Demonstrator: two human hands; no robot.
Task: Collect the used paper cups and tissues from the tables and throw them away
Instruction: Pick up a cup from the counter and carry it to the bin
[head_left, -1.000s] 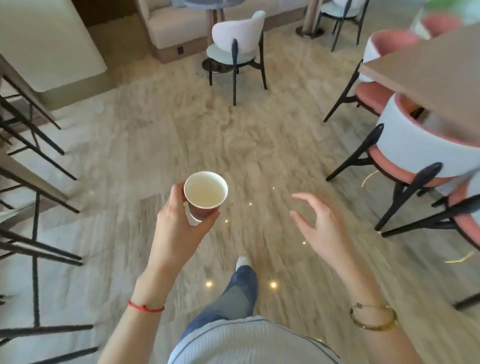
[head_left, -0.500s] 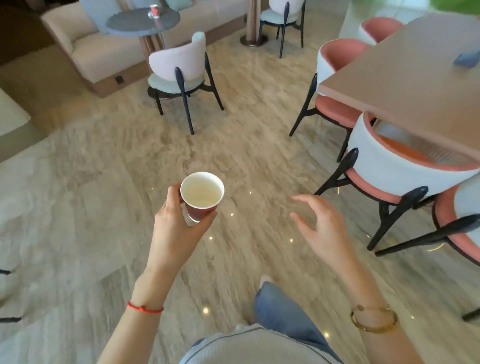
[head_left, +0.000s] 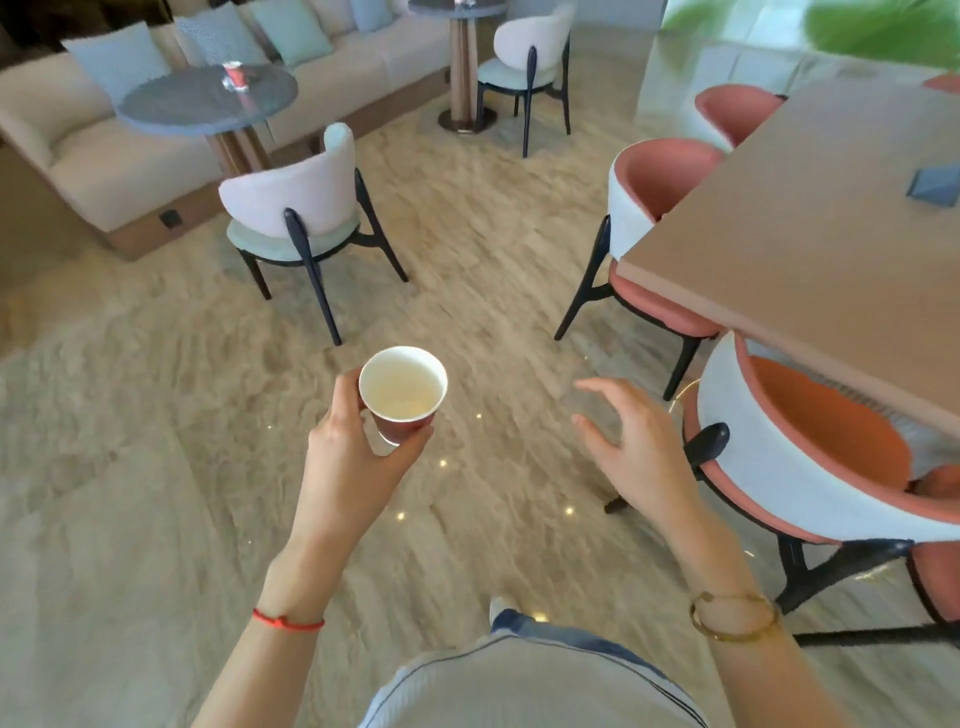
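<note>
My left hand (head_left: 353, 462) grips a red paper cup (head_left: 402, 395) with a white inside, held upright in front of me over the floor. My right hand (head_left: 634, 452) hovers empty to the right of it, fingers spread and relaxed. Far off at the upper left, a second red cup (head_left: 234, 75) stands on a round grey table (head_left: 171, 109), with something pale and blurred beside it.
A white chair (head_left: 301, 208) stands ahead left by the round table, with a beige sofa (head_left: 104, 156) behind. To the right, a long wooden table (head_left: 810, 228) carries a dark flat object (head_left: 935, 184), with pink chairs (head_left: 660, 197) around it. Marble floor lies between.
The view has swung and advanced toward the sofa and round table, which now appear larger. Both hands keep the same pose, the cup still in my left hand.
</note>
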